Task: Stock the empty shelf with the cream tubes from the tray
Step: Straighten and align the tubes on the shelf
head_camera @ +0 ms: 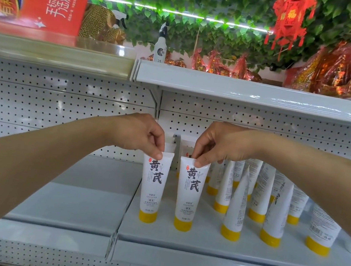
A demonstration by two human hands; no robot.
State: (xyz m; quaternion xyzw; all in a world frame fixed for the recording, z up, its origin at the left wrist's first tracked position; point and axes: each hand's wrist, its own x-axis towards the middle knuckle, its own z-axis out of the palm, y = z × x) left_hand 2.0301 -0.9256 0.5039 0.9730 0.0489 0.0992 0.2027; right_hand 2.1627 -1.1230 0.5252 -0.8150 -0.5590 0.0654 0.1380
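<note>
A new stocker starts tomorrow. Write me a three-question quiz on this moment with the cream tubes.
1. True or false: the left hand pinches the top edge of the leftmost tube.
2. Which colour are the tubes' caps? A red, B yellow, C blue.
3. Fill in: the right hand pinches the second tube, which stands cap-____ on the shelf.
Key: 1 true; 2 B; 3 down.
</note>
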